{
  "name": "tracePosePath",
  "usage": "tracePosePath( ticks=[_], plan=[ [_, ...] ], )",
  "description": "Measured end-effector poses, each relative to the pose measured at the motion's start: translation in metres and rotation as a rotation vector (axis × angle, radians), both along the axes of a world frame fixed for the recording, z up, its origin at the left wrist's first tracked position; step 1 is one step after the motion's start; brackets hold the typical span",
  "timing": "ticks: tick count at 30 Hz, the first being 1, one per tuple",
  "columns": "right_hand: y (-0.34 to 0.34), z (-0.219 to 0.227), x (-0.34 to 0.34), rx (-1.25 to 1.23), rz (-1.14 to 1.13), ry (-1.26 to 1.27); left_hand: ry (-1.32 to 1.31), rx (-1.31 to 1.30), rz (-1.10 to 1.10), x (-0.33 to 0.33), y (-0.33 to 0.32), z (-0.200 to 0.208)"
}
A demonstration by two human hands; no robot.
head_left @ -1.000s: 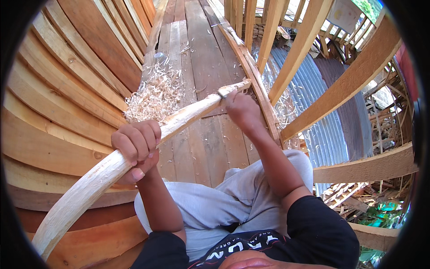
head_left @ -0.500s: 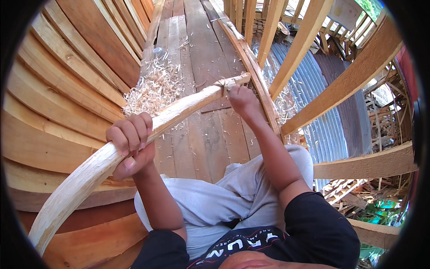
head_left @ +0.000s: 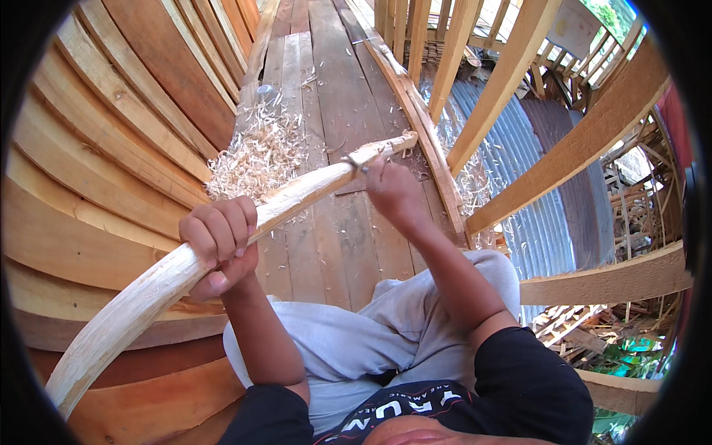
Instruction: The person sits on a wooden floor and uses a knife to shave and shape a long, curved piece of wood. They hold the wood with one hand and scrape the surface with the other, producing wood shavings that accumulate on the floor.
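A long pale wooden pole (head_left: 137, 315), stripped of bark, slants from the lower left up to the middle of the floor. My left hand (head_left: 221, 241) is wrapped around it partway along, thumb on the near side. Near its far end, my right hand (head_left: 394, 194) is closed on a knife (head_left: 358, 165), whose dark blade lies across the pole's upper side. My fingers hide most of the knife's handle, and the hand is slightly blurred. The pole's far tip is roughly cut and sits by the raised floor edge.
Curled wood shavings (head_left: 256, 159) are heaped on the plank floor (head_left: 337, 222) beside a small clear cup (head_left: 265, 90). Stacked boards (head_left: 89, 185) line the left side. On the right stand wooden railing slats (head_left: 508, 81), with corrugated metal sheets (head_left: 512, 163) beyond them.
My right hand and the knife have moved left and nearer along the pole. The pole's far end has dropped slightly, while my left hand keeps its grip.
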State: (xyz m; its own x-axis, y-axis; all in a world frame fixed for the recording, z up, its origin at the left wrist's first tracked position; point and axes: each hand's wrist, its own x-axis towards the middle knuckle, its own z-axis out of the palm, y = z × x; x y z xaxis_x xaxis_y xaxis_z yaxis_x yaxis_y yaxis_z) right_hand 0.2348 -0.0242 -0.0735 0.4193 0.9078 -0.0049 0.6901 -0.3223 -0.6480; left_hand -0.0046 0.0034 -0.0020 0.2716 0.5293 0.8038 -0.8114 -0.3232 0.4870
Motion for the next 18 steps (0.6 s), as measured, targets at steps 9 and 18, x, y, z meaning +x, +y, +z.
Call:
tracePosePath(
  ticks=[9, 18],
  plan=[
    [0.011, -0.02, 0.032, -0.056, -0.189, -0.001, -0.037, -0.046, 0.017, -0.001, -0.002, 0.002],
    [0.018, -0.045, 0.045, 0.027, -0.276, -0.023, -0.051, -0.039, 0.002, 0.007, -0.003, 0.005]
  ],
)
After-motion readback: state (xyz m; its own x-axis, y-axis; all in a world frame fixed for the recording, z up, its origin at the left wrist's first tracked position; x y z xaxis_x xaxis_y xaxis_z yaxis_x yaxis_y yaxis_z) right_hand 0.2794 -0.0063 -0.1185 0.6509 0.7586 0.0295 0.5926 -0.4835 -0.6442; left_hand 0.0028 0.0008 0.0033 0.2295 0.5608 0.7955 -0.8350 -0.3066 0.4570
